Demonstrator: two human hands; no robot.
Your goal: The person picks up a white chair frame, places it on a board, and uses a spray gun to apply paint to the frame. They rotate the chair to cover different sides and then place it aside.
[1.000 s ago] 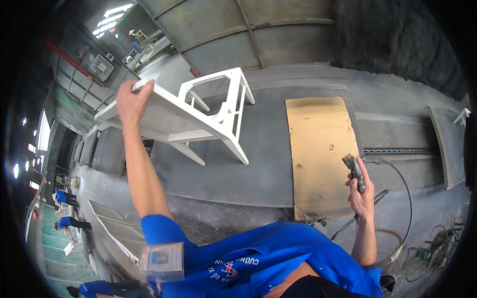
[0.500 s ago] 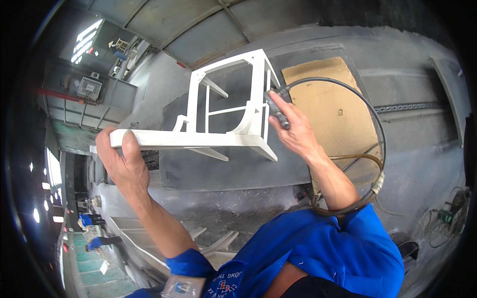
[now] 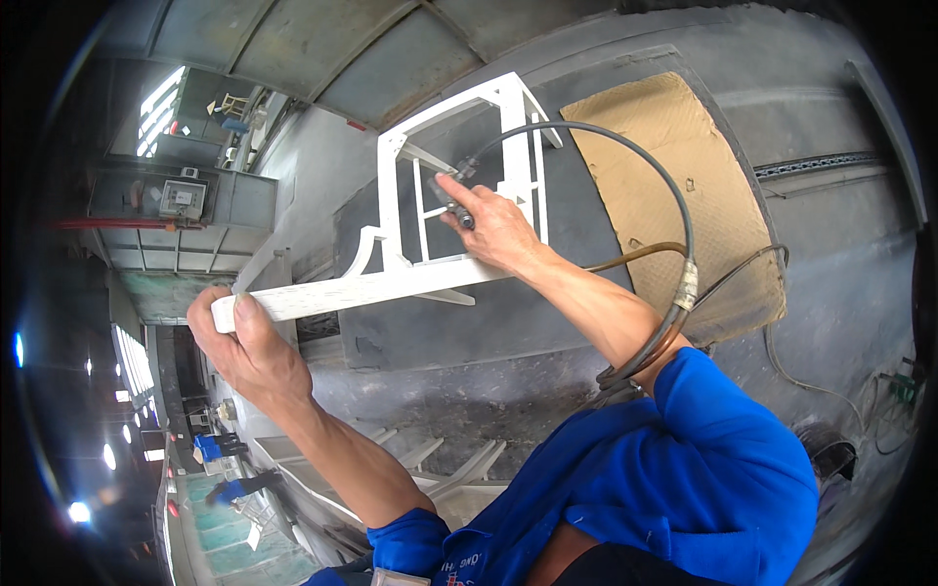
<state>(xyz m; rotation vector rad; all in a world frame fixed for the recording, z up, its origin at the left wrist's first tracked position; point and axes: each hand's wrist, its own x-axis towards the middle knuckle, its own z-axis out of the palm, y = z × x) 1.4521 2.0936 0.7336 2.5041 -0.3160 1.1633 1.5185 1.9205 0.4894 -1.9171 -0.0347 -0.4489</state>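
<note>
A white chair frame without a seat (image 3: 357, 296) is tipped over the dark grey board, its open seat frame toward the far side. At the left end of its long back post, my left hand (image 3: 262, 352) is closed with the thumb on top. My right hand (image 3: 500, 230) grips a dark spray gun (image 3: 453, 207) above the seat opening, pointing to the far left. My right forearm crosses over the near part of the frame and hides some of it. A black hose (image 3: 674, 186) loops from the gun back to my right arm, beside a brownish hose (image 3: 635, 256).
Brown cardboard (image 3: 684, 166) lies on the grey board (image 3: 410, 342) to the right. Metal panels (image 3: 381, 73) stand at the far side. More white frame parts (image 3: 459, 467) are stacked near my left elbow. Two people in blue (image 3: 233, 488) are at the lower left.
My right hand with the spray gun has swung left, from the frame's right side to over its opening. The post's left end has dipped slightly toward me, my left hand still on it.
</note>
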